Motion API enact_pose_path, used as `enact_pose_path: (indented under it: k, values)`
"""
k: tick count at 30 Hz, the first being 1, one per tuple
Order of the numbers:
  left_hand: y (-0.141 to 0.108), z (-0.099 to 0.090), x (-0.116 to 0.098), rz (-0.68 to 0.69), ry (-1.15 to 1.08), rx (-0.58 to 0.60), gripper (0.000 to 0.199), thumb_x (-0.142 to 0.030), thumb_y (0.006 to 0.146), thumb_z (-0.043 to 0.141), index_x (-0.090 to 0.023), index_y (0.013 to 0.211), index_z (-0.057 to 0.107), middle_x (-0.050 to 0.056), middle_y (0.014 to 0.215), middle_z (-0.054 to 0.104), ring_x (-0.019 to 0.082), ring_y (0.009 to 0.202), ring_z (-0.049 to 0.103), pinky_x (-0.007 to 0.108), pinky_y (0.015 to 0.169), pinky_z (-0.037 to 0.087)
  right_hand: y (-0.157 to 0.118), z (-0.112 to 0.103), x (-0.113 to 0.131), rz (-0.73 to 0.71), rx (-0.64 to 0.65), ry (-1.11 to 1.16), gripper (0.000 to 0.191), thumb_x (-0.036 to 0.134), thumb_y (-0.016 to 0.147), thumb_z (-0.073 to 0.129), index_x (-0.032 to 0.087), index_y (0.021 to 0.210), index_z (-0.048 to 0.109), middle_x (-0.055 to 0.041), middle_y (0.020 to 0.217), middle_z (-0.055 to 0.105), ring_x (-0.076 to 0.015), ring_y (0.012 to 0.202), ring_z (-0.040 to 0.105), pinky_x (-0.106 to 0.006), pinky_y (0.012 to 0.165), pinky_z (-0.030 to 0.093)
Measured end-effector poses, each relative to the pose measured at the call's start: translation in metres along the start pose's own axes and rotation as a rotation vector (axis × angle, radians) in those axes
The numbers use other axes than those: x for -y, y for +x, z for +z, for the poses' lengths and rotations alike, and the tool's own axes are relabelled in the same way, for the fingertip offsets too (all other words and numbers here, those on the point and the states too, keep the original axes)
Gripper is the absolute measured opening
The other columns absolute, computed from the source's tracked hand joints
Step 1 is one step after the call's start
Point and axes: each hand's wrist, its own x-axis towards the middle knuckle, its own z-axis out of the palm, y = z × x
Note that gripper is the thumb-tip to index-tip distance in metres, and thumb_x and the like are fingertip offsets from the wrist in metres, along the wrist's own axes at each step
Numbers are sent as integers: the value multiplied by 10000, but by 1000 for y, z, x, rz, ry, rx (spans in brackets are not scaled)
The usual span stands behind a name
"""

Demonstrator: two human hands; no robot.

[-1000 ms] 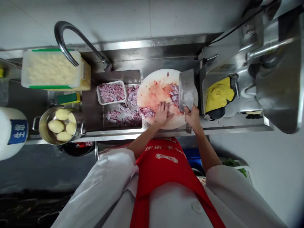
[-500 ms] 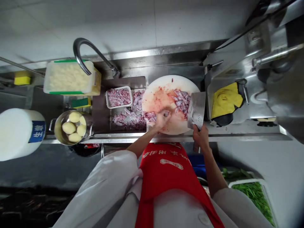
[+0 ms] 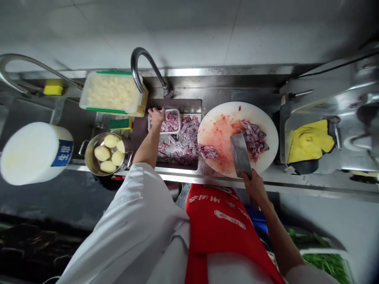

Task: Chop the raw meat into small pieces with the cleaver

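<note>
My right hand (image 3: 254,184) grips the handle of a cleaver (image 3: 240,154), its broad blade resting over the round white chopping board (image 3: 219,118). To the blade's right on the board lies a heap of dark, pinkish raw meat pieces (image 3: 254,138); a smaller pile (image 3: 209,151) sits at the left edge. My left hand (image 3: 156,115) reaches over the left side of a small white basket (image 3: 179,122) of chopped pink meat, fingers apart. Whether it touches the basket or the meat I cannot tell. More raw pieces (image 3: 186,146) lie in the sink beside the basket.
A curved faucet (image 3: 148,59) arches behind the sink. Left of it stand a lidded plastic box (image 3: 112,92), a sponge (image 3: 120,124), a steel pot (image 3: 89,157) of peeled potatoes and a large white tub (image 3: 29,154). A yellow cloth (image 3: 308,142) lies at the right.
My left hand has left the chopping board and moved left to the basket. The cleaver has shifted from the board's right edge toward its middle. The view has shifted left.
</note>
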Motion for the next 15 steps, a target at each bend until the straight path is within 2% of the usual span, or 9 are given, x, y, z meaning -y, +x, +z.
enact_pose_path:
  k: [2, 3, 4, 6, 7, 9, 11, 13, 15]
  values:
    - [-22, 13, -14, 127, -22, 84, 216, -293, 953, 582, -105, 1042, 642, 146, 1104, 629, 235, 991, 581, 403, 919, 480, 0, -1, 2, 15, -2, -1, 236, 441, 916, 464, 232, 956, 568, -114, 820, 679, -285, 824, 639, -330, 667, 406]
    - [-44, 21, -23, 262, -67, 182, 204, -288, 960, 557, -118, 1008, 660, 138, 1065, 648, 235, 983, 593, 399, 933, 480, 0, -1, 2, 23, -4, -1, 231, 434, 915, 468, 230, 955, 569, -114, 823, 679, -283, 827, 638, -328, 667, 405]
    - [-71, 30, -32, 431, -117, 322, 217, -284, 972, 519, -134, 975, 676, 124, 1020, 667, 231, 972, 607, 391, 946, 481, 1, -1, 2, 30, -5, -3, 228, 427, 914, 472, 227, 954, 571, -115, 828, 679, -281, 829, 638, -325, 665, 403]
    - [-134, 47, -48, 734, -129, 581, 191, -283, 947, 547, -177, 983, 702, 104, 1057, 692, 243, 1044, 612, 409, 1009, 460, 2, 1, 1, 39, 1, -15, 221, 416, 914, 478, 220, 952, 574, -115, 834, 677, -276, 825, 636, -319, 657, 395]
    - [-164, 54, -54, 815, -85, 635, 184, -275, 915, 593, -191, 1034, 706, 108, 1116, 692, 266, 1111, 597, 441, 1045, 438, 4, 2, 0, 41, 8, -22, 218, 408, 916, 478, 217, 952, 575, -113, 832, 675, -272, 821, 636, -315, 653, 391]
    - [-209, 65, -61, 852, 17, 680, 239, -203, 869, 620, -181, 1093, 700, 139, 1165, 691, 301, 1177, 580, 491, 1072, 412, 6, 5, -3, 32, 28, -32, 211, 392, 925, 472, 211, 956, 576, -106, 822, 670, -264, 811, 635, -309, 652, 385]
    - [-227, 70, -64, 795, 59, 756, 176, -184, 861, 617, -158, 1008, 711, 139, 1028, 716, 297, 1078, 626, 486, 1026, 443, 9, 7, -6, 13, 41, -30, 208, 382, 937, 463, 208, 960, 576, -97, 812, 664, -257, 806, 635, -306, 662, 387]
    - [-224, 69, -70, 682, -28, 887, 145, -267, 892, 619, -150, 883, 705, 85, 816, 696, 243, 850, 654, 413, 887, 512, 11, 7, -11, -17, 44, -15, 207, 376, 950, 460, 206, 970, 577, -88, 814, 662, -250, 812, 634, -302, 677, 391]
    - [-212, 64, -83, 565, -212, 989, 288, -415, 917, 617, -145, 858, 698, 35, 711, 652, 177, 669, 610, 318, 717, 523, 12, 6, -15, -30, 46, -11, 204, 367, 960, 460, 203, 987, 579, -78, 819, 661, -242, 812, 632, -297, 681, 385]
